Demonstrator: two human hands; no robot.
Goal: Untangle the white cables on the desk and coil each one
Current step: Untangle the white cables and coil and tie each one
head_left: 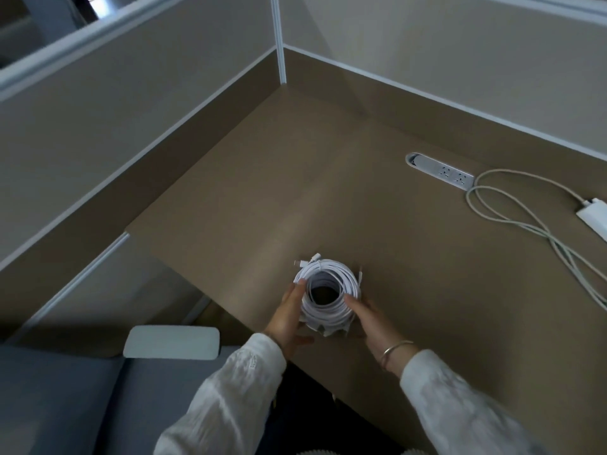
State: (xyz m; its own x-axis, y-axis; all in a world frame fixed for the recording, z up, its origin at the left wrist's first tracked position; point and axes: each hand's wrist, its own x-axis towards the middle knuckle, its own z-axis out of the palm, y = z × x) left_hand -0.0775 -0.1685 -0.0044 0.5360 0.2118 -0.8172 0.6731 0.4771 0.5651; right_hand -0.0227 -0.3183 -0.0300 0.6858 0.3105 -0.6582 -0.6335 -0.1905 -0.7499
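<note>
A stack of coiled white cables [331, 284] stands on the brown desk [328, 192] near its front edge, forming a round bundle with a dark hollow middle. Plug ends stick out at its upper left. My left hand [289, 318] presses against the left side of the stack, fingers wrapped along the coils. My right hand [372, 320] holds the right side, a thin bracelet on its wrist. Both sleeves are white.
A white power strip [441, 170] is set into the desk at the right. A loose white cord [512, 218] loops from it to a white adapter [594, 215] at the right edge. Partition walls enclose the desk. A white chair armrest [170, 342] sits lower left.
</note>
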